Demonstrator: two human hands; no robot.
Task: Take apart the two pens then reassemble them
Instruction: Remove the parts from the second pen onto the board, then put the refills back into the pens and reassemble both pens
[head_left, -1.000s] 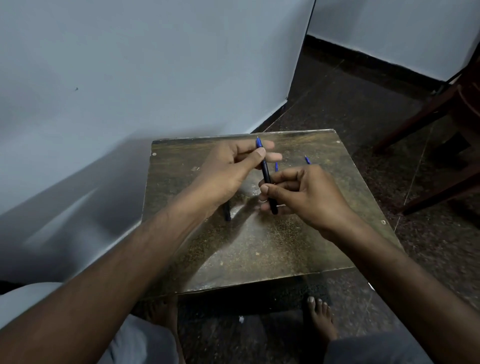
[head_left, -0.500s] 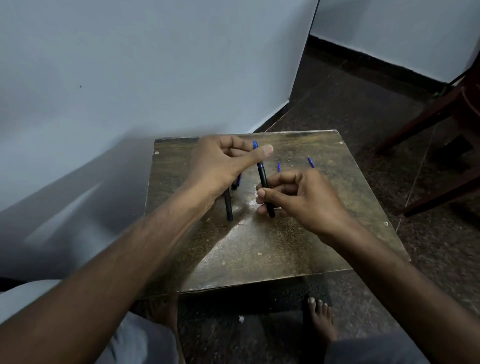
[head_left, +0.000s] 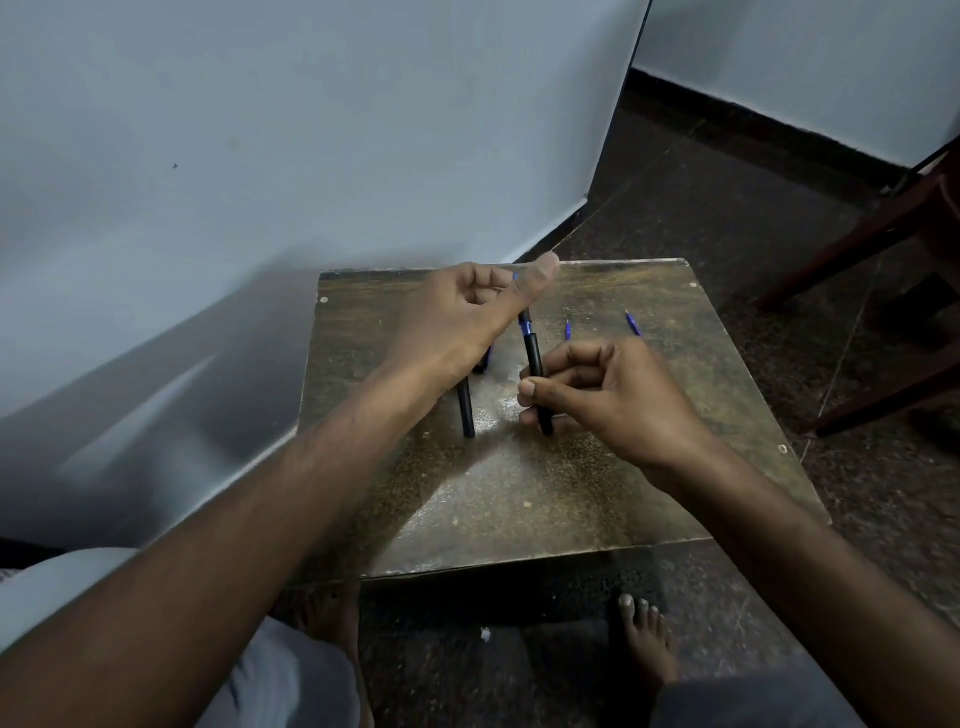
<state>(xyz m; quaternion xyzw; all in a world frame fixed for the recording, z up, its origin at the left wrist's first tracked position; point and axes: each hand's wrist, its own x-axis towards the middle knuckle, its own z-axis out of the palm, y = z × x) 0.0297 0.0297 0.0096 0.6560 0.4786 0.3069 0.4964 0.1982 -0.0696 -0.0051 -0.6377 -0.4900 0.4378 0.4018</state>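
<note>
Worktop (head_left: 597, 499): low, worn, carries the loose parts. Left hand (head_left: 462, 317) raised over its far side, fingers curled shut on the blue upper end of the held pen (head_left: 534, 364). Right hand (head_left: 608, 387) pinches the black barrel between thumb and fingers. Second black barrel (head_left: 466, 410) lies just beside. Two small blue pieces (head_left: 568, 329) lie apart, further back.

Judged step: separating or seating the tip section. Next move calls for steady axial twist or pull.

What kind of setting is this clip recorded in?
Probably a room in a home, not a workshop. The person works pen parts on a low worn table in a corner of plain pale walls, over a dark speckled stone floor, with dark wooden furniture legs nearby and bare feet under the table.
</note>
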